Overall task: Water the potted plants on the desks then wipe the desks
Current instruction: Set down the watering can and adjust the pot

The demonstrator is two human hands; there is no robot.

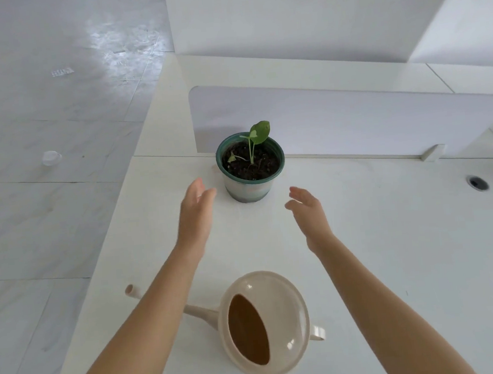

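- White desk (392,233) fills the view, with a pale divider panel (352,118) along its far edge at 12 o'clock and a glossy tiled floor (39,115) off at 9 o'clock.
- The potted plant (248,186) stands upright just in front of the panel, a small green seedling in dark soil.
- The left hand (195,212) is at the pot's 8 o'clock with its fingers straight and holding nothing, the tips just beside the pot wall and not touching.
- The right hand (310,211) is at the pot's 4 o'clock with its fingers loosely spread, empty and a little further off.
- The beige watering can (266,325) sits on the desk at 6 o'clock, ungripped, with its spout aimed toward 10 o'clock.
- A round cable grommet (477,183) lies at 3 o'clock.
- Progress: I cannot tell from the soil whether this pot has been watered. No cloth is in sight, so the wiping looks not yet begun.
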